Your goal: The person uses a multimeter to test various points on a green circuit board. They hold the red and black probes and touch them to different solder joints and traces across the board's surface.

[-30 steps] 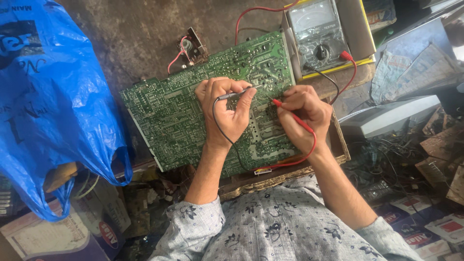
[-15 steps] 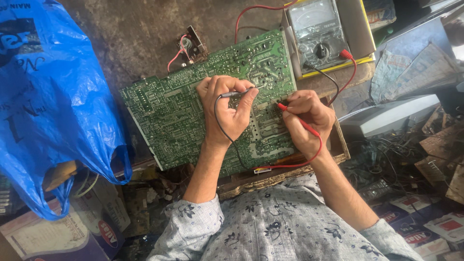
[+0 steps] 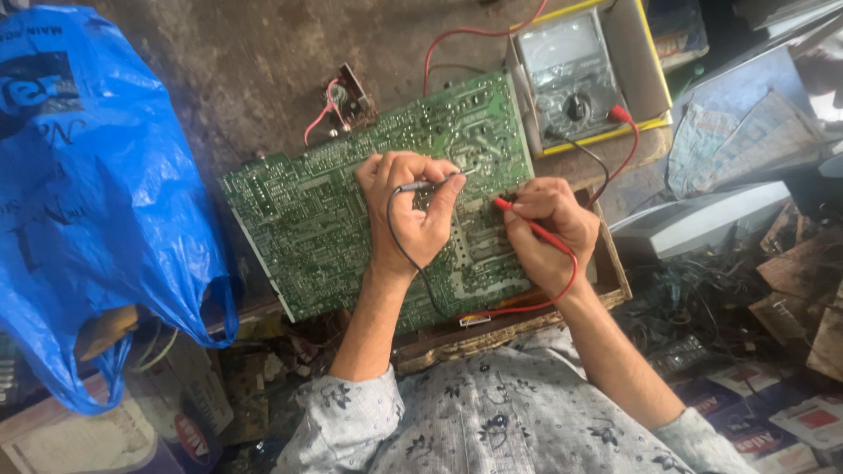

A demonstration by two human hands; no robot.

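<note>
Cluttered bench [image 3: 263, 61], hemmed circuit board [image 3: 299, 219]

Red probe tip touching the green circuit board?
Touching. Head view: the right hand presses the red probe tip-down onto the green circuit board, with no gap visible.

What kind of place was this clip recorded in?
Most likely a small electronics repair workshop: a green circuit board lies on a worn bench, an analog multimeter sits beside it, and both hands press its black probe and red probe onto the board.
</note>
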